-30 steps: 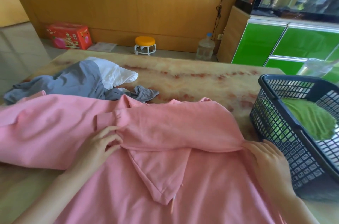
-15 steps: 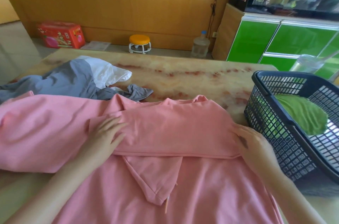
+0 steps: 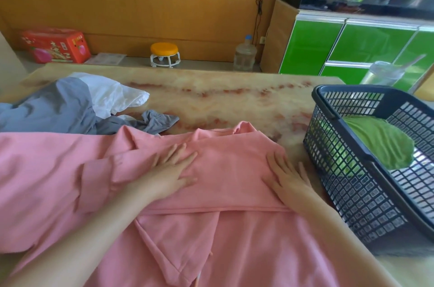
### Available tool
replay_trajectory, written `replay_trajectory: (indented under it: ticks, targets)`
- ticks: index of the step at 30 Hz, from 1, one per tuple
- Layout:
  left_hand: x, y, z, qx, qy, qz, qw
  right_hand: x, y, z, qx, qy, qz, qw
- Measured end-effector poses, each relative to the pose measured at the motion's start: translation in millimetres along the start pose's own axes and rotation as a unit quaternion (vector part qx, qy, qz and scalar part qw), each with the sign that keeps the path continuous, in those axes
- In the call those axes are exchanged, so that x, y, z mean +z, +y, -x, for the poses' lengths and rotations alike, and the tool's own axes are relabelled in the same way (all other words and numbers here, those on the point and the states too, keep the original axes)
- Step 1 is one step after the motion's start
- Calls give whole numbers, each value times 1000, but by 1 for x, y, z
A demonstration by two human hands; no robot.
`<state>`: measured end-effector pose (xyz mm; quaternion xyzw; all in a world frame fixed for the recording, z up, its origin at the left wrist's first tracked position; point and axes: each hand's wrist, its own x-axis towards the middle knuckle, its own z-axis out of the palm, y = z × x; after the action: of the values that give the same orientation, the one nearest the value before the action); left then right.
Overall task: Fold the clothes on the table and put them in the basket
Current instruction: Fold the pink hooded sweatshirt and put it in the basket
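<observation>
Pink garment lies spread on the marble table, a sleeve folded across it. The left hand and the right hand press flat on it, fingers straight and spread. Just right stands the dark basket holding a green cloth; grey and white clothes lie far left.

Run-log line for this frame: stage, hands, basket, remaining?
stage: pressing part-folded pink garment | left hand: flat on it | right hand: flat on its right edge | basket: holds green cloth | remaining: grey garment, white garment
</observation>
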<state>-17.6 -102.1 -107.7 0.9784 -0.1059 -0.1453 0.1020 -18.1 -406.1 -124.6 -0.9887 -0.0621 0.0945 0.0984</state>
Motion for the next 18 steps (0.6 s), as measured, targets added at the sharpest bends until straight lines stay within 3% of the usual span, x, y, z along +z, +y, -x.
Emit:
replay_trajectory:
  ticks: [3,5,10,14,18]
  targets:
    - [-22,28,-18,32,177,116,977,-7,-2,10,11,40,-42,998]
    - [-36,62,-42,61,214,191,956,-10,-1,25,-5,88,-87,992]
    - [-42,136,-111,26,99,151,983,9,10,59,-52,79,-55,994]
    - [-40,155,-133,-50,111,66,990,15,19,62,-73,79,-69,992]
    - [-36,160,-140,-72,59,3,996,16,27,56,-54,73,-100,991]
